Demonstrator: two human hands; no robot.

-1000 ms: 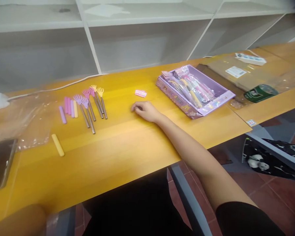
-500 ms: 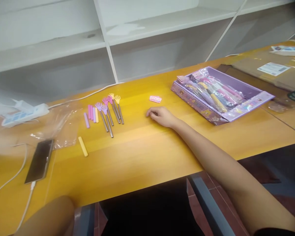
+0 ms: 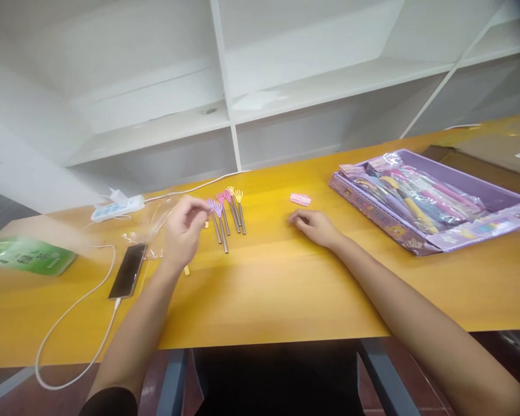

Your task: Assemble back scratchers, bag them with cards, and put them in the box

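Observation:
My left hand (image 3: 185, 231) is raised over the left of the table, fingers bent, thumb and forefinger slightly apart; I see nothing held in it. Its fingertips are beside the purple hand-shaped heads of several small back scratchers (image 3: 225, 222) with metal rods and purple, pink and yellow heads. Most of the short coloured tubes are hidden behind that hand; the end of a yellow tube (image 3: 187, 270) shows beneath it. My right hand (image 3: 314, 225) rests on the table, fingers loosely curled and holding nothing, just below a small pink label (image 3: 300, 199).
A purple display box (image 3: 375, 228) with bagged items stands at the right, a cardboard box (image 3: 494, 147) behind it. To the left lie a phone (image 3: 129, 270) on a white cable, clear plastic wrapping, a power strip (image 3: 119, 207) and a green packet (image 3: 30, 255).
My left hand has come up from the lower left to the scratchers and tubes. My right hand stays resting near the pink label. The camera view has shifted left and up.

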